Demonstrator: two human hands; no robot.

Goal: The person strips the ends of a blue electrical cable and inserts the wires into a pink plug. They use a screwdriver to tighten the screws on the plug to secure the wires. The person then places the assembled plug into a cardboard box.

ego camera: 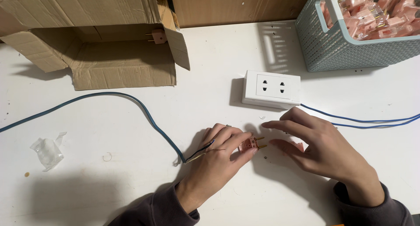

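Note:
My left hand point(217, 158) rests on the white table point(109, 165) and pinches a small pink plug point(251, 144) with two brass pins pointing right. The stripped end of a blue cable point(144, 110) runs under its fingers. My right hand point(317, 147) hovers just right of the plug, fingers spread, its fingertips near the pins. A small pink piece point(300, 146) lies partly under its palm. A white double wall socket point(272, 88) sits just beyond both hands.
An open cardboard box point(100, 46) lies at the back left with one pink plug point(158, 36) inside. A blue-grey perforated basket point(345, 42) of bagged pink plugs stands at the back right. Thin blue wires point(372, 121) lead from the socket. A crumpled clear wrapper point(47, 151) lies at left.

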